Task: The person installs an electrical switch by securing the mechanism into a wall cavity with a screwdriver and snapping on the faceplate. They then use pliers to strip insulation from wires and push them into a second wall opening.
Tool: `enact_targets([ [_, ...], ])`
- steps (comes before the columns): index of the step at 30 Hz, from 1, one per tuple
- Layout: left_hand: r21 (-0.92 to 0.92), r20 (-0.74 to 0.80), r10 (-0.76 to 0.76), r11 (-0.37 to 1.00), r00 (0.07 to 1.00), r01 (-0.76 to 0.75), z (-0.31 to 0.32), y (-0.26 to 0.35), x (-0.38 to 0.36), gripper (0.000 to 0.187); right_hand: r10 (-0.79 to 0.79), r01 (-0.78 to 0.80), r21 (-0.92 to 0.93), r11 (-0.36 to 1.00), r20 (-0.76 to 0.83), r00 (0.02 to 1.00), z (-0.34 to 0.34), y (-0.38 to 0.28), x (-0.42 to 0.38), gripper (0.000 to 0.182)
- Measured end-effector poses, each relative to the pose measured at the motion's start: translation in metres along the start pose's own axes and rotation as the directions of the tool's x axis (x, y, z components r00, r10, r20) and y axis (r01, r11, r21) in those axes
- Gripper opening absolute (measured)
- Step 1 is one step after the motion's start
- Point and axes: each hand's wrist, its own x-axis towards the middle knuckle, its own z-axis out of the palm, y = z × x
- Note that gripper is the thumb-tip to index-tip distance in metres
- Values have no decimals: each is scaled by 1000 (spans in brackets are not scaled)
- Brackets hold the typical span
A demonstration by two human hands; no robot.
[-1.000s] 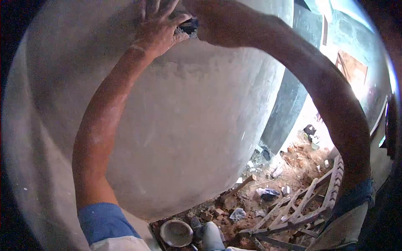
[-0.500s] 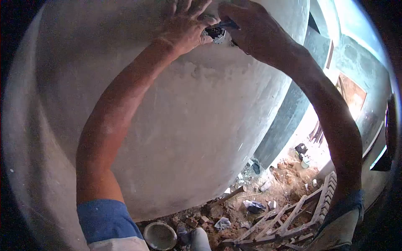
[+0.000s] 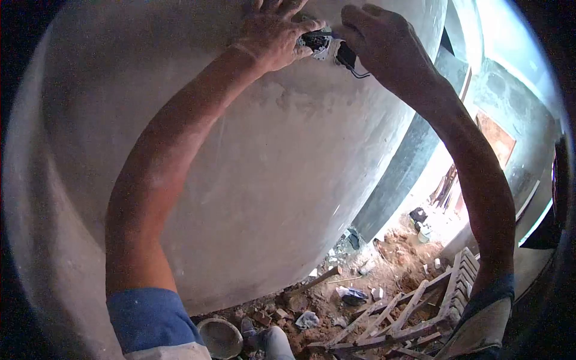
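Observation:
High on the grey plastered wall (image 3: 270, 162), a round electrical socket fitting (image 3: 317, 43) with a pale metal rim sits against the surface. My left hand (image 3: 273, 37) grips its rim between thumb and forefinger, the other fingers spread up the wall. From the right, my right hand (image 3: 384, 45) is closed around a thin dark tool (image 3: 333, 35), apparently a screwdriver, which reaches across to the fitting. My fingers hide most of its handle. Just right of the fitting is a dark box opening (image 3: 345, 55), with black wires (image 3: 359, 74) hanging below my right hand.
Rubble covers the floor. A round bucket (image 3: 220, 338) stands near my foot, at the wall's base. A wooden ladder-like frame (image 3: 408, 315) lies at the lower right, and a piece of timber (image 3: 318, 280) sticks out near the wall. Beyond is a bright doorway (image 3: 441, 174).
My right hand has shifted right and slightly down, away from the fitting, uncovering the dark box and its wires. My left hand keeps its hold. The view has turned slightly.

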Motion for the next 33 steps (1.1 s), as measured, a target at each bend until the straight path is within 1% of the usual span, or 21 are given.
enact_targets([
  [2,-74,15,10,997,1000,-9,3,-3,2,57,-258,249,-299,921,10,966,5,4,2,16],
  [3,-79,11,8,997,1000,-7,5,-3,3,57,-259,251,-303,919,15,966,3,6,-1,16],
  [5,-21,10,14,1000,1000,-14,9,-4,3,57,-106,105,-36,994,-38,994,-8,-8,-4,12],
  [6,-25,10,10,1000,1000,-10,11,-4,2,57,-109,108,-37,993,-34,993,-7,-6,-3,12],
  [8,-114,-48,-11,993,999,6,14,-2,1,56,-311,309,-266,913,37,950,-2,4,1,12],
  [12,-66,-47,-3,998,999,0,14,-2,3,55,-247,270,-256,928,117,962,-1,10,2,14],
  [14,-76,-49,-10,997,999,6,15,-2,4,55,-217,216,-34,976,-24,976,-5,1,0,15],
  [15,-82,-51,-10,997,999,6,16,-2,4,55,-216,215,-37,976,-19,976,-4,3,0,15],
  [17,-61,-97,10,998,995,-16,18,-2,3,55,-248,263,-293,919,87,965,-2,4,2,19],
  [18,-69,-95,10,998,995,-17,19,-1,2,55,-246,263,-290,920,94,965,-2,5,6,19],
  [19,-74,-65,-6,997,998,1,15,-1,2,55,68,-58,-107,993,95,993,-7,1,15,19],
  [20,-82,-33,-19,996,999,16,12,1,2,55,372,-386,70,920,156,915,-9,-1,18,20],
  [22,-67,-41,-14,998,999,11,16,1,4,55,364,-373,81,924,109,925,-15,-2,14,20],
  [24,-48,-52,-18,999,998,16,16,-1,3,55,112,-128,45,991,260,959,-28,-14,6,21],
  [25,-55,-53,-18,998,998,15,12,-1,1,55,-340,344,-155,926,48,939,-4,2,12,20],
  [26,-61,-53,-17,998,998,14,11,-1,-1,55,-340,343,-160,926,46,939,1,20,5,20],
  [28,-97,-48,-20,995,999,15,16,-2,2,55,-338,368,-419,830,147,930,-6,3,-5,14],
  [30,-133,-46,-24,991,999,18,15,-3,4,56,-417,411,-457,789,94,904,13,20,6,11],
  [31,-85,-15,-28,996,1000,26,8,-2,2,56,-486,445,-491,749,49,872,17,22,10,9],
  [32,-42,18,-32,999,999,32,4,2,2,56,-479,445,-487,752,60,876,16,26,10,9],
  [33,-57,19,-20,998,1000,22,9,5,3,56,-67,68,-6,998,79,995,12,31,11,10],
])
